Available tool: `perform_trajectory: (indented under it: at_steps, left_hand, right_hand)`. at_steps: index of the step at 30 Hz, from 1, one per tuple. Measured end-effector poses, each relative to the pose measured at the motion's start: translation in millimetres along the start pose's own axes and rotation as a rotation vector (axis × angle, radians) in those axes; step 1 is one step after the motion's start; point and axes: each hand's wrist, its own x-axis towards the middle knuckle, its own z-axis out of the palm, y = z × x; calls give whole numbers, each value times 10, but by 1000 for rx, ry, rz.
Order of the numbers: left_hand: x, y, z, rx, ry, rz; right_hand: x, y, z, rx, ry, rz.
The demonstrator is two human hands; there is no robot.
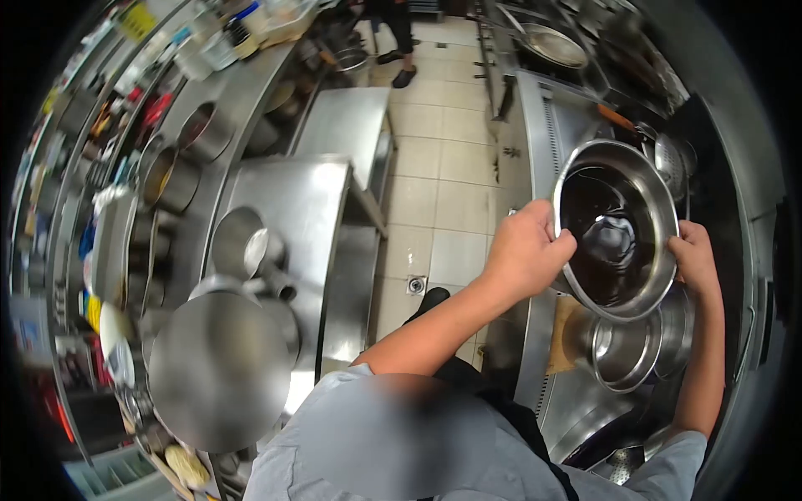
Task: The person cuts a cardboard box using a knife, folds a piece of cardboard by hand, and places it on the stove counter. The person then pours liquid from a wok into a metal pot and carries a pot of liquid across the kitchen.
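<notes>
A round stainless steel bowl (pixel 662 200) with dark brown liquid (pixel 614 238) in it is held over the stove counter at the right. My left hand (pixel 528 250) grips the bowl's left rim, with the thumb on top and the fingers hidden behind the wall. On the opposite rim, my right hand (pixel 695 257) is closed around the edge. Light glints off the liquid's surface. Just below the held bowl stands an empty-looking metal pot (pixel 625 355), partly covered by it.
A steel work table (pixel 292 188) at the left bears a large pot lid or pan (pixel 221 371) and a small ladle-like pot (pixel 266 250). A wok (pixel 551 46) and a skimmer (pixel 668 159) lie at the right. Another person's legs (pixel 401 37) stand in the tiled aisle.
</notes>
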Motion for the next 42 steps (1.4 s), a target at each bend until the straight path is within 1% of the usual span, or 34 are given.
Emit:
perform_trajectory:
  at_steps: [2,4,5,6,7,8,10,11,12,14,16,17,18,20,21,23,24,26,27,28,30,32,33,35,37,38,39,41,42]
  left_hand:
    - [-241,9,-253,53,57,-46]
    - [-557,-36,-511,109,101,-80]
    - [-736,-114,-615,24,157,-143]
    - [-916,-227,-717,-62,212,-202]
    - [-1083,-513,-810,-11,255,-219]
    - [-1215,-777,-894,40,295,-236]
    - [-1493,-922,-1098,170,352,-367]
    - [-1623,-1174,-1181,263,382,-393]
    - [-1761,-1536,-1256,360,409,-423]
    - [-2063,-2323,-1400,435,423,-471]
    - [-2321,-3137,-1480,10,522,-819]
    - [-2375,-3408,-1530,-100,556,-896]
    - [-2463,-3753,-1576,-70,579,-957]
    - [-2501,-4160,-1617,-169,634,-1148]
    - [-2555,-4459,-1628,-160,632,-1170]
    - [-2712,-5026,-1672,-290,793,-1206]
    - [-2727,-5145,-1715,-275,799,-1226]
    - [-2627,-5306,-1819,30,975,-1390]
    - [-2635,-5365,-1859,23,1016,-1322]
    - [-2707,-5571,-1952,41,1021,-1332]
    - [-2830,-5927,-2132,-60,1187,-1202]
    - [-2779,-5946,-2240,-4,1227,-1230]
    - [-2808,-6011,-2321,-36,1256,-1207]
    - [-2890,-6118,-2424,-60,1301,-1185]
    - [-2913,-6182,-2398,-52,1476,-1135]
    - [-2913,-6194,-2389,-35,1490,-1133]
    - [-2846,-6163,-2326,103,1490,-1213]
    - [-2807,-6107,-2261,258,1492,-1296]
    - [-2823,-6118,-2235,258,1484,-1193]
  right_hand:
    - [113,29,241,-84,-93,-172]
    - [6,-125,622,-58,-209,-210]
    - [34,-38,858,-27,-246,-217]
    - [86,131,1132,-35,-202,-261]
    - [-58,-34,1379,-127,-231,-225]
    - [-76,24,1656,-82,-267,-234]
    - [-97,198,2285,-26,-324,-237]
    - [-65,340,2622,-167,-315,-259]
    - [-50,480,2993,-146,-375,-222]
    - [-72,631,3651,-293,-420,-281]
    - [-65,897,4375,-385,-463,-361]
    - [-84,1056,4760,-363,-483,-338]
    - [-117,1216,5097,-326,-499,-270]
    - [-196,1406,5541,-246,-519,-184]
    - [-246,1542,5765,-223,-503,-186]
    - [-311,1741,6256,-208,-478,-174]
    - [-349,1793,6472,-211,-500,-153]
    - [-399,1818,6843,-227,-563,-98]
    - [-434,1838,6989,-220,-579,-90]
    - [-462,1848,7136,-167,-577,-77]
    - [-509,1906,7423,-104,-587,-60]
    - [-552,2013,7812,-19,-509,-72]
    - [-584,2014,7930,6,-491,-108]
    - [-641,1977,8170,10,-525,-86]
    - [-674,1943,8359,13,-554,-71]
    - [-721,1931,8432,19,-558,-35]
    - [-740,1910,8512,22,-562,-8]
    - [-795,1828,8705,59,-579,6]
    - [-793,1772,8749,82,-578,24]
